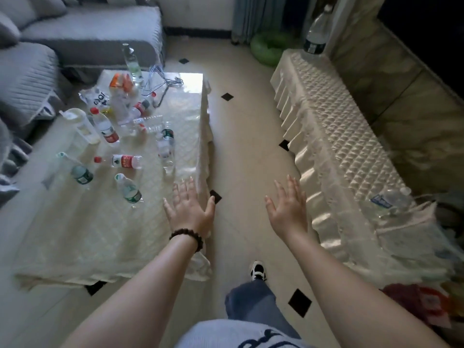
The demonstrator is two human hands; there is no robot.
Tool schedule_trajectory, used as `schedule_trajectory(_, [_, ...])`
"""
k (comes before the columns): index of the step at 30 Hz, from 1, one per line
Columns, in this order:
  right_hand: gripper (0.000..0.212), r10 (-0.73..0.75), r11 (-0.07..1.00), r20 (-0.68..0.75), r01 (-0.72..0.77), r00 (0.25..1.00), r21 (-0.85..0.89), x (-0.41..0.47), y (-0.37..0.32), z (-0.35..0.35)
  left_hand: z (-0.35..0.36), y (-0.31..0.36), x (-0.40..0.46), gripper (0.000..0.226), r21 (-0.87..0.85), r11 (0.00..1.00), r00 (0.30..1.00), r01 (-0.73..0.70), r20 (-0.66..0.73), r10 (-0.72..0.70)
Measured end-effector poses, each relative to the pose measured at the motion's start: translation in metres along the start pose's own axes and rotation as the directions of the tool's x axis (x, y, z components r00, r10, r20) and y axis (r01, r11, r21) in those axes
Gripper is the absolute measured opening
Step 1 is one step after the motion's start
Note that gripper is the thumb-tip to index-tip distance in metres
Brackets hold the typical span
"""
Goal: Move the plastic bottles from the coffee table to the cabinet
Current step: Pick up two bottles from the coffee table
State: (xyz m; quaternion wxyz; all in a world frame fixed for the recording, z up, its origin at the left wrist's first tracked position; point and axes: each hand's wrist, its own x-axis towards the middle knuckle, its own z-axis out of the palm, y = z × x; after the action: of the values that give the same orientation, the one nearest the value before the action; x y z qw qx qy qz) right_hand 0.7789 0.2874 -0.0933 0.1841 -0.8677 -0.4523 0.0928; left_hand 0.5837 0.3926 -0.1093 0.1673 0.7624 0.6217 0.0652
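Clear plastic bottles point(125, 161) strewn on coffee table point(100, 234); left hand point(189, 209), right hand point(288, 209) grips splayed, empty.

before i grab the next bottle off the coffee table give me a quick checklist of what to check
1. Left hand empty and open: ok.
2. Right hand empty and open: ok.
3. Bottle within easy reach: ok, the green-label bottle lies nearest the left hand.
4. That bottle capped: ok, a white cap shows.
5. Free room on the cabinet top: ok, only a clear bottle at the near end and a large bottle at the far end.
6. Floor aisle between table and cabinet unobstructed: ok.
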Motion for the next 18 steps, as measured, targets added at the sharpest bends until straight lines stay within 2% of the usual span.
schedule_trajectory(6, [0.064, -0.168, 0.985, 0.098, 0.171, 0.981, -0.02, 0.14, 0.002, -0.011, -0.008, 0.039, 0.083, 0.074, -0.069, 0.971, 0.965, 0.228, -0.114, -0.235])
schedule_trajectory(9, [0.059, -0.249, 0.968, 0.142, 0.249, 0.958, 0.018, 0.191, -0.018, 0.0, -0.011, 0.046, 0.109, 0.074, -0.099, 0.94, 0.932, 0.326, -0.137, -0.337])
schedule_trajectory(18, [0.055, -0.504, 0.861, 0.319, 0.497, 0.803, 0.11, 0.293, -0.107, 0.062, -0.013, 0.004, 0.167, 0.074, -0.17, 0.8, 0.772, 0.575, -0.213, -0.599])
